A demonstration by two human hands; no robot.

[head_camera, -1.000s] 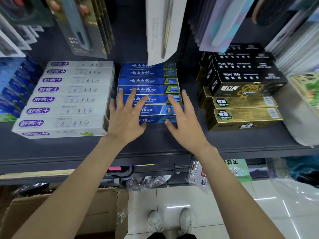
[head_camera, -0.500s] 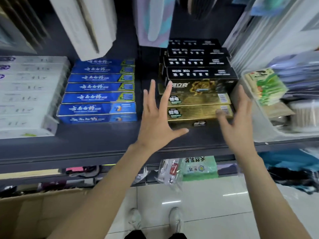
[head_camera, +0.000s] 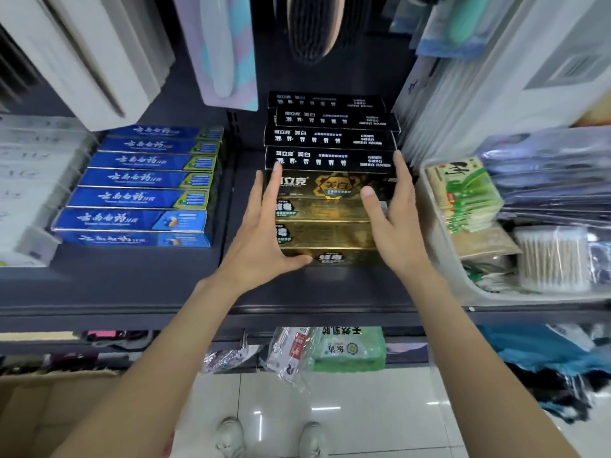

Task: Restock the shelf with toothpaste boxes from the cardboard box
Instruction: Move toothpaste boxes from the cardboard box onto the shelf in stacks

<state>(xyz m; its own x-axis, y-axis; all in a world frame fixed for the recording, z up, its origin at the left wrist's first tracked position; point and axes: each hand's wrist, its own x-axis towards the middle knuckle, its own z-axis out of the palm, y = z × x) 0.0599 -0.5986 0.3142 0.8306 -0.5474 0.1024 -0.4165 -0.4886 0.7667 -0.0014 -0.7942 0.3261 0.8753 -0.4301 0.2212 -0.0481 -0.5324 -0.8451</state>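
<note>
A stack of black and gold toothpaste boxes [head_camera: 330, 206] lies on the dark shelf [head_camera: 139, 279], black ones behind, gold ones in front. My left hand [head_camera: 264, 236] presses flat against the stack's left end, fingers straight, thumb along the front gold box. My right hand [head_camera: 393, 219] presses the right end with straight fingers. Neither hand holds a box. Blue toothpaste boxes [head_camera: 142, 193] lie in a row to the left. A corner of the cardboard box [head_camera: 49, 411] shows at bottom left on the floor.
White toothpaste boxes [head_camera: 29, 183] lie at far left. A clear bin [head_camera: 439, 259] with green packets and cotton swabs stands right of the gold stack. Packaged goods hang above the shelf and below its front edge. My shoes [head_camera: 264, 438] stand on the white tile floor.
Both hands left the blue boxes, moved right, and now press the two ends of the black and gold stack. The view swung right with them.
</note>
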